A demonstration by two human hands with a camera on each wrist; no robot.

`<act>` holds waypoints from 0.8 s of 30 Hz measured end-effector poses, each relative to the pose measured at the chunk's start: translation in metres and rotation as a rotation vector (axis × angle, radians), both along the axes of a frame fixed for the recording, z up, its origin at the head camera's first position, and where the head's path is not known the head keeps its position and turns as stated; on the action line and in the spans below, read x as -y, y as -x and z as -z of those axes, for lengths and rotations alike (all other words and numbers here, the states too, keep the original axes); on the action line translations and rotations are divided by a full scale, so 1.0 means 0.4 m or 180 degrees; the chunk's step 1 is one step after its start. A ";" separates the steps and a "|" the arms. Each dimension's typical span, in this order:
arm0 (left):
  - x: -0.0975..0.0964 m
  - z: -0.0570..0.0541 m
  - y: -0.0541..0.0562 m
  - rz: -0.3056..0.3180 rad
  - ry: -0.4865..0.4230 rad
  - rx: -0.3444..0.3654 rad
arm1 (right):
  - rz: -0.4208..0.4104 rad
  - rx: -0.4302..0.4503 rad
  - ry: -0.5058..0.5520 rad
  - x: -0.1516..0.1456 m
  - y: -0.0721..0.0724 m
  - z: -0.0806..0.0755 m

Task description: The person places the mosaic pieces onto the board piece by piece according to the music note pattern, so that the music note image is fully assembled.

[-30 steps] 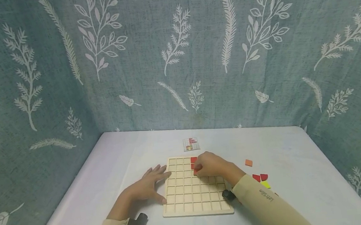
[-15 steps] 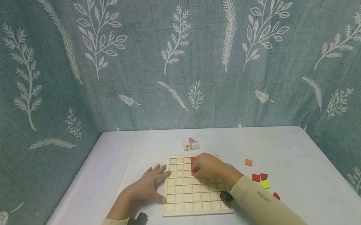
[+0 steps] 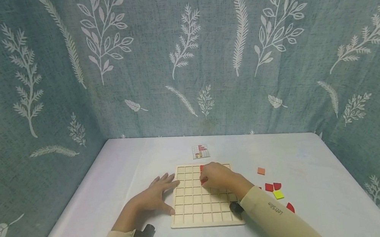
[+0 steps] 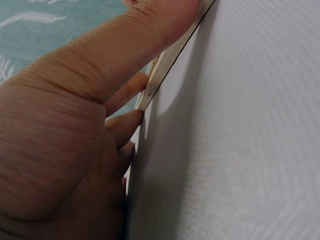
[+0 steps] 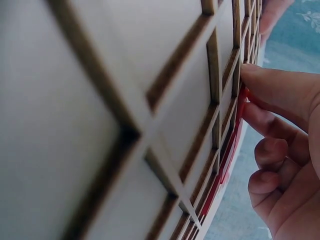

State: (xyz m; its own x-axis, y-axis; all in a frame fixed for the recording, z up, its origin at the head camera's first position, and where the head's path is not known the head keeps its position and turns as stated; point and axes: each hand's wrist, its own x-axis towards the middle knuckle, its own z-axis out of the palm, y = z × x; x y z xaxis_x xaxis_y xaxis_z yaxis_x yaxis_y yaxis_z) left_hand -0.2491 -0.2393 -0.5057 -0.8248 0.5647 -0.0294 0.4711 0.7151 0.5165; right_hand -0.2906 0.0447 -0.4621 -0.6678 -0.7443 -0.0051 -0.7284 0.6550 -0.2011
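Observation:
A pale wooden grid board [image 3: 198, 209] lies on the table. My left hand [image 3: 154, 195] rests along its left edge, fingers spread, fingertips and thumb touching the side; the left wrist view shows the thumb [image 4: 125, 45] against the rim. Over the upper part of the board, my right hand [image 3: 217, 176] pinches a red tile [image 5: 243, 100] between thumb and forefinger at a cell. The other fingers are curled. Further red pieces [image 3: 202, 167] sit in the same column towards the far edge, partly covered by the hand.
A small printed pattern card [image 3: 201, 151] lies beyond the board. To the right are an orange square [image 3: 261, 171], a red square [image 3: 269, 187], a rounded red piece [image 3: 277, 186], a yellow square [image 3: 278, 194] and another rounded red piece [image 3: 290, 207]. A patterned curtain [image 3: 186, 77] stands behind.
My right hand has shifted slightly left, staying over the same column of the board. Its sleeve has drawn back, uncovering more of the loose pieces. My left hand has stayed put.

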 end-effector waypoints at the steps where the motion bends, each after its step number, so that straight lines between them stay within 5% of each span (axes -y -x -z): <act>1: 0.000 -0.001 0.000 0.0000 -0.0005 -0.0003 | 0.0006 0.0001 0.0003 0.000 0.000 0.000; 24: -0.003 -0.006 -0.003 -0.0023 0.0013 0.0014 | 0.0140 -0.0047 -0.0057 -0.081 -0.005 -0.018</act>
